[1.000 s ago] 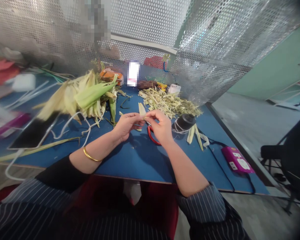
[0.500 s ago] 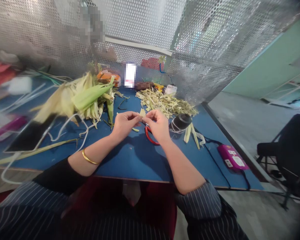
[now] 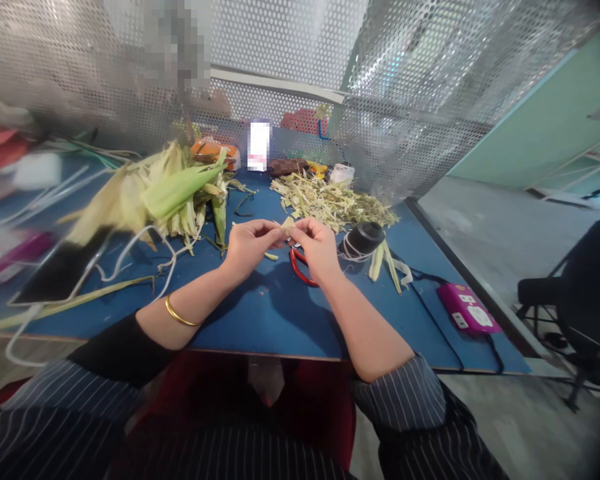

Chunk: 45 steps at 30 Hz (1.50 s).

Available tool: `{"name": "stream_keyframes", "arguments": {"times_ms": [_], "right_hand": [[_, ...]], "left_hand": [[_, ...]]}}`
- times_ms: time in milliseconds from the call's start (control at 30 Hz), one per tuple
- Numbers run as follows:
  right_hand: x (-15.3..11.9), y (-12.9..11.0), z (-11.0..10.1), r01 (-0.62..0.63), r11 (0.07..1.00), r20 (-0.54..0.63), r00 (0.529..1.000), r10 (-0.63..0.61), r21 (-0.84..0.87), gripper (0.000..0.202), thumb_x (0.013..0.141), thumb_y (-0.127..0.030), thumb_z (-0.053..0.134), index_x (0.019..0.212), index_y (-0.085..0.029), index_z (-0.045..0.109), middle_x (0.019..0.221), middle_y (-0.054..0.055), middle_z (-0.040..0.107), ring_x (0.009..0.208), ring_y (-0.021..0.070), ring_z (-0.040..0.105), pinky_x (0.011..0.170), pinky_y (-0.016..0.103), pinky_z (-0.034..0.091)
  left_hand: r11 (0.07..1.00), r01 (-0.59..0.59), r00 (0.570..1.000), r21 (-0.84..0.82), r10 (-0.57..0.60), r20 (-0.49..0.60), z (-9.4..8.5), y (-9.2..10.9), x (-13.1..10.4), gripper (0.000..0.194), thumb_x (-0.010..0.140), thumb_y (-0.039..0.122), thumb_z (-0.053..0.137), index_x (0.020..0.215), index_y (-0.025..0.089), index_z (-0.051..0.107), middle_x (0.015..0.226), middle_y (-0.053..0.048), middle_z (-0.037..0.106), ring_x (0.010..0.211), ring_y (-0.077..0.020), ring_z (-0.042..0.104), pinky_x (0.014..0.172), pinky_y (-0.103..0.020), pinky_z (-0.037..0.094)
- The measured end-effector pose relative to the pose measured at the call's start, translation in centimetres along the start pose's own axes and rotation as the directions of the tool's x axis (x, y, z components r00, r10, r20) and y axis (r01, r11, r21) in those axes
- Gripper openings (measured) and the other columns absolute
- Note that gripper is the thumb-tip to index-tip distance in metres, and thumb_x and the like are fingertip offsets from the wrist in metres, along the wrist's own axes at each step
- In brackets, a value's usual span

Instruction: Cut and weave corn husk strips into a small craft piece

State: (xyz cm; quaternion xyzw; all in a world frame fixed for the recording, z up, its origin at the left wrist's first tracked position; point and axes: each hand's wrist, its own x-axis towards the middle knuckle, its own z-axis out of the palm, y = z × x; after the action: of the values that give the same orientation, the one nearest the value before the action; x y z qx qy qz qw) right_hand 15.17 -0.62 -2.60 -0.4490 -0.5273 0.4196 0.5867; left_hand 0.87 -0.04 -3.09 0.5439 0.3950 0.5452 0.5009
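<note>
Between my fingertips is a small pale yellow piece of corn husk [image 3: 289, 224], pinched from both sides. My left hand [image 3: 250, 247] grips it from the left, thumb and fingers pressed together. From the right, my right hand [image 3: 319, 248] pinches the same piece. Beneath my right hand lie red-handled scissors [image 3: 300, 270], their blades mostly hidden by the fingers. A black spool [image 3: 364, 239] wound with pale thread stands just right of my right hand. Two narrow husk strips [image 3: 384, 260] lie beside the spool.
A large bundle of corn husks [image 3: 165, 190] lies at the left, with a heap of husk scraps [image 3: 330, 200] at the back. A tablet [image 3: 63, 267] and white cable [image 3: 125, 257] are at the left. A magenta power strip [image 3: 467, 309] sits near the table's right edge.
The husk piece now tilts more to the right between my fingertips, and the fingers have shifted slightly around it. The whole view has moved a little.
</note>
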Motion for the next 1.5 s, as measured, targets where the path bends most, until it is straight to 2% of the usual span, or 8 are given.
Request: {"name": "stream_keyframes", "arguments": {"times_ms": [133, 233, 367, 467, 667, 1167, 1333, 1500], "right_hand": [[0.1, 0.3, 0.1, -0.132, 0.978, 0.02, 0.991, 0.13, 0.16, 0.016, 0.066, -0.028, 0.072, 0.068, -0.018, 0.06, 0.064, -0.002, 0.062, 0.057, 0.0104, 0.056, 0.062, 0.027, 0.047], [0.2, 0.4, -0.2, -0.146, 0.981, 0.044, 0.989, 0.141, 0.13, 0.017, 0.069, -0.031, 0.071, 0.072, -0.018, 0.061, 0.066, -0.002, 0.063, 0.056, 0.0103, 0.057, 0.063, 0.028, 0.048], [0.0, -0.1, -0.6, 0.024, 0.995, 0.045, 0.999, -0.02, -0.096, 0.018, 0.078, -0.032, 0.063, 0.091, -0.02, 0.061, 0.073, -0.001, 0.065, 0.063, 0.0135, 0.062, 0.071, 0.031, 0.051], [-0.1, -0.6, -0.7, 0.196, 0.942, 0.059, 0.981, -0.187, -0.274, 0.025, 0.078, -0.028, 0.064, 0.102, -0.023, 0.057, 0.09, 0.001, 0.065, 0.072, 0.0136, 0.064, 0.075, 0.032, 0.051], [0.0, -0.2, -0.6, 0.418, 0.82, 0.194, 0.908, -0.371, -0.391, 0.006, 0.078, -0.02, 0.064, 0.083, -0.022, 0.062, 0.098, 0.003, 0.062, 0.086, 0.0152, 0.061, 0.084, 0.032, 0.05], [-0.4, -0.5, -0.5, 0.303, 0.86, 0.154, 0.953, -0.262, -0.411, 0.011, 0.081, -0.033, 0.063, 0.081, -0.022, 0.063, 0.079, 0.0, 0.065, 0.072, 0.0145, 0.057, 0.076, 0.03, 0.045], [-0.1, 0.0, -0.6, 0.26, 0.878, 0.116, 0.966, -0.233, -0.402, 0.011, 0.079, -0.032, 0.065, 0.077, -0.021, 0.064, 0.078, 0.0, 0.067, 0.071, 0.0143, 0.058, 0.075, 0.03, 0.045], [0.0, 0.4, -0.9, 0.206, 0.898, 0.059, 0.978, -0.199, -0.389, 0.011, 0.077, -0.031, 0.066, 0.075, -0.02, 0.065, 0.072, 0.0, 0.066, 0.065, 0.0131, 0.055, 0.068, 0.028, 0.044]], "left_hand": [[0.979, 0.147, 0.989, -0.144, -0.146, 0.02, 0.1, 0.1, 0.0, 0.026, 0.068, 0.036, 0.075, 0.078, 0.012, 0.071, 0.072, -0.007, 0.072, 0.061, -0.0129, 0.066, 0.063, -0.024, 0.053], [0.958, 0.211, 0.977, -0.196, -0.213, 0.012, 0.0, 0.3, 0.1, 0.025, 0.065, 0.033, 0.077, 0.074, 0.011, 0.07, 0.07, -0.006, 0.072, 0.056, -0.0107, 0.064, 0.06, -0.022, 0.052], [0.929, 0.265, 0.959, -0.258, -0.281, -0.027, -0.3, 0.4, 0.4, 0.021, 0.064, 0.028, 0.077, 0.07, 0.011, 0.066, 0.065, -0.005, 0.07, 0.052, -0.008, 0.06, 0.057, -0.021, 0.052], [0.908, 0.289, 0.95, -0.303, -0.312, -0.03, -0.3, 0.4, 0.6, 0.019, 0.064, 0.026, 0.076, 0.069, 0.011, 0.065, 0.065, -0.004, 0.069, 0.051, -0.0069, 0.058, 0.057, -0.02, 0.052], [0.856, 0.352, 0.931, -0.378, -0.361, 0.049, -0.3, 0.3, 0.4, 0.014, 0.066, 0.02, 0.073, 0.072, 0.011, 0.064, 0.065, -0.002, 0.066, 0.052, -0.0067, 0.057, 0.057, -0.021, 0.053], [0.765, 0.482, 0.868, -0.427, -0.483, 0.115, -0.4, 0.3, 0.4, 0.009, 0.069, 0.019, 0.07, 0.063, 0.013, 0.067, 0.063, -0.004, 0.065, 0.053, -0.0079, 0.055, 0.056, -0.023, 0.051], [0.846, 0.402, 0.913, -0.35, -0.399, 0.085, -0.2, 0.5, 0.2, 0.012, 0.065, 0.016, 0.071, 0.076, 0.013, 0.068, 0.07, -0.004, 0.069, 0.058, -0.0097, 0.061, 0.059, -0.023, 0.052], [0.939, 0.246, 0.969, -0.242, -0.241, 0.052, -0.1, 0.4, 0.0, 0.022, 0.065, 0.028, 0.075, 0.077, 0.012, 0.068, 0.072, -0.005, 0.07, 0.06, -0.0102, 0.062, 0.064, -0.024, 0.053]]}}
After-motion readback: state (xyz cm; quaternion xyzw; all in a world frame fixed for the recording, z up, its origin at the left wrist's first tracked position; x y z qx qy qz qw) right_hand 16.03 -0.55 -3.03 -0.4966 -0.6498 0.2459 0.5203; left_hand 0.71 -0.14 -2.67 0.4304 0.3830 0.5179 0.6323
